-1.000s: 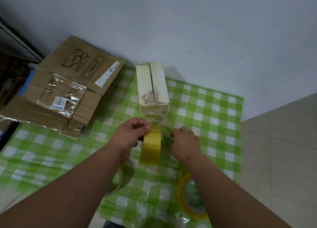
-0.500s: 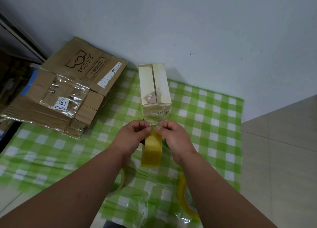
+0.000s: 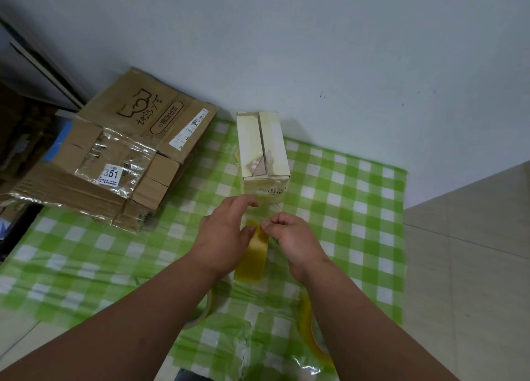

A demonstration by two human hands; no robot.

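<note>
Tape roll [image 3: 252,256] is sitting edge-on at mid-frame, below the carton [image 3: 263,148] — left hand [image 3: 223,240] gripping it, right hand [image 3: 295,240] pinching its end.

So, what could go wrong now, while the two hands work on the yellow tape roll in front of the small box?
1. The right hand seems to pinch the tape end close to the tape roll; thin film may fold and stick to itself or the fingers.
2. The left hand has its fingers stretched toward the box; a loose grip could let the roll drop.
3. Nobody holds the box; pulling tape could shift it.
</note>
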